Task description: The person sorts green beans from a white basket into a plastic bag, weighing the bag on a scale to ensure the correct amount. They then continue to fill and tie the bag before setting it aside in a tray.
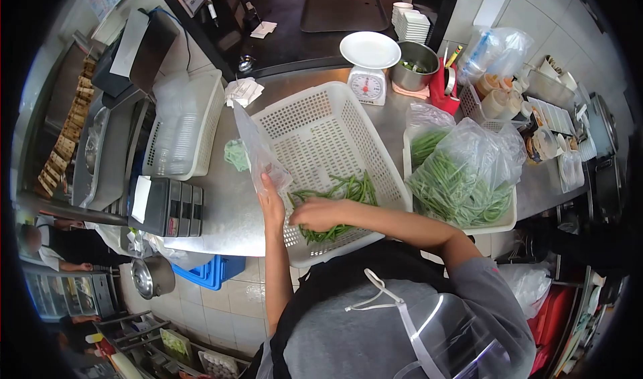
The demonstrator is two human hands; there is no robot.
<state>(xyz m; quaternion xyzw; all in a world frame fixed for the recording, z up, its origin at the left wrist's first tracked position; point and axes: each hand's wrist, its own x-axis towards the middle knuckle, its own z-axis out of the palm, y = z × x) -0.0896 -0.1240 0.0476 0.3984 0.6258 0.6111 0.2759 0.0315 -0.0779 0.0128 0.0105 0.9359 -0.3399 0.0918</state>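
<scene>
A large white perforated basket (301, 121) stands on the steel counter, with a small heap of green beans (355, 190) at its near end. My left hand (271, 201) is closed on a clear plastic bag (258, 151), held upright over the basket's left side. Down among the beans is my right hand (315, 215), its fingers bent around some of them; the fingertips are partly hidden. To the right, filled bags of green beans (455, 184) lie in a white tray (407, 154).
Behind the basket stand a scale (367, 86) with a white plate (370, 49) and a metal pot (416, 67). A crate of plastic containers (207, 121) and a black drawer unit (181, 208) are on the left. Another person (70, 248) is at the far left.
</scene>
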